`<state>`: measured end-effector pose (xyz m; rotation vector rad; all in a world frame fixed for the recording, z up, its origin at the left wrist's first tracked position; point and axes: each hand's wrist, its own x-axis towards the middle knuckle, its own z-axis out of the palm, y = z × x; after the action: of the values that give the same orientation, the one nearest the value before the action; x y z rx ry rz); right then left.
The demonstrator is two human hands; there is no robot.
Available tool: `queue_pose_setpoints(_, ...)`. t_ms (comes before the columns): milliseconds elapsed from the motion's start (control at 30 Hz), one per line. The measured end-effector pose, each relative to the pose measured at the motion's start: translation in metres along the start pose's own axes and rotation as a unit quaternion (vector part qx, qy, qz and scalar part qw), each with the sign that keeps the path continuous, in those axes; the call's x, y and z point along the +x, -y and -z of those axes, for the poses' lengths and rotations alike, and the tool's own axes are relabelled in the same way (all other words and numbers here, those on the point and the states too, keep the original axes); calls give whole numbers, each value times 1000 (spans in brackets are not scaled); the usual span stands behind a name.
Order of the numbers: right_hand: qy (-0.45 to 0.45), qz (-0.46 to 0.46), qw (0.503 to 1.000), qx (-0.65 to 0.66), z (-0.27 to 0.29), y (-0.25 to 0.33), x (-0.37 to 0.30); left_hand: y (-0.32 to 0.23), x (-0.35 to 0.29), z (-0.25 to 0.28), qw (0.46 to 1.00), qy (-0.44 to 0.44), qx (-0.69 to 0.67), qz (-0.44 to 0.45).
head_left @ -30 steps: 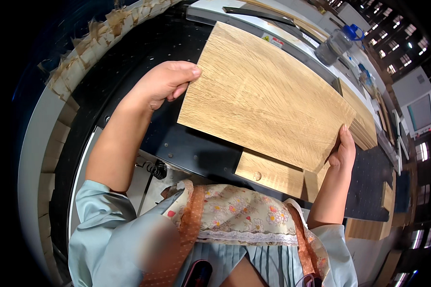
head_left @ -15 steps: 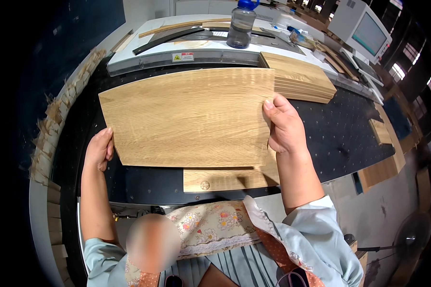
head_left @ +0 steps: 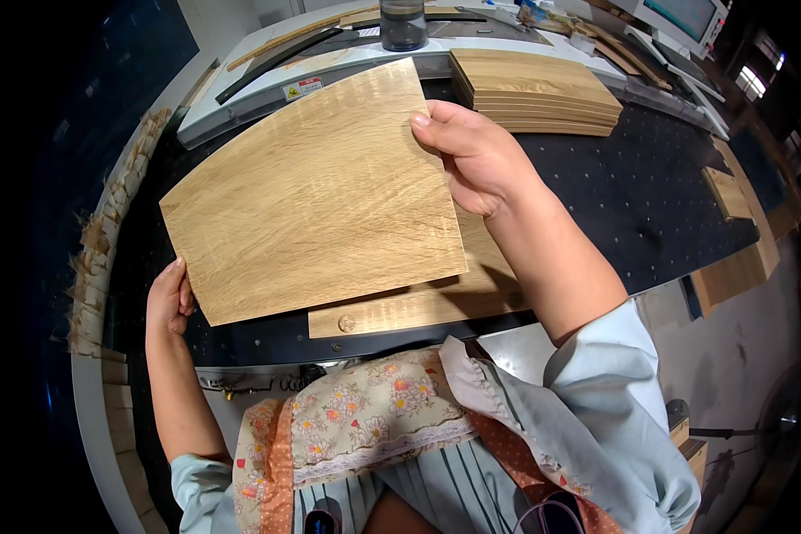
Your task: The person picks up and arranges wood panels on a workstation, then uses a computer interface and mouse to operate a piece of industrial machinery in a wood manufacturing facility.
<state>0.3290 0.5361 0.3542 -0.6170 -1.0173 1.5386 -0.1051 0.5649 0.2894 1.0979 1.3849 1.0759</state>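
Holding up a wood-grain board (head_left: 316, 205) by both ends over the black table (head_left: 636, 205), to the left of the stack of boards (head_left: 543, 76) and nearer the body. Pinching its right edge high up with the right hand (head_left: 476, 156), thumb on the face and fingers mostly hidden behind; pinching the left edge low down with the left hand (head_left: 169, 298). Closed narrow on the board's thickness at both ends — cannot tell how firmly.

Changed in the last half second: tilted from nearly level to a clear slant, right end up, left end down, and shifted leftward from the stack. Seen overlapping the stack's left end then; seen apart from it now. Uncovered by the shift: more of the lower board (head_left: 409, 309), lying flat nearer the body than the stack.

Meaning, for the work in hand: probably still being turned in the air, not laid down. Hard to judge for contact with the lower board.

Unmoved, beyond the stack and to its left: a bottle (head_left: 403, 25), cut off by the view's top. Likewise unmoved, right of the stack and nearer: a small wood block (head_left: 726, 193).
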Motion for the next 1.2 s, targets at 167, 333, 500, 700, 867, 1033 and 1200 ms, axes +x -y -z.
queue_pose_setpoints(167,35,15,999,18,8,4,3,-4,-15,-7,1000,14,0,11)
queue_pose_setpoints(333,50,109,960,-253,16,1,-6,17,-30,4,995,-6,-77,-68)
queue_pose_setpoints(500,144,476,667,-555,32,6,-13,33,-39,6,894,111,-396,-178)
queue_pose_setpoints(700,47,505,556,-659,21,-30,-14,43,-36,-4,898,120,-340,-251)
queue_pose_setpoints(867,-27,430,657,-619,10,-59,-2,31,-16,10,877,116,-359,-296)
queue_pose_setpoints(1033,-15,430,647,-629,-22,-80,19,32,17,50,882,136,-348,-286)
queue_pose_setpoints(1200,-42,412,646,-641,-55,-106,45,32,43,89,880,144,-347,-290)
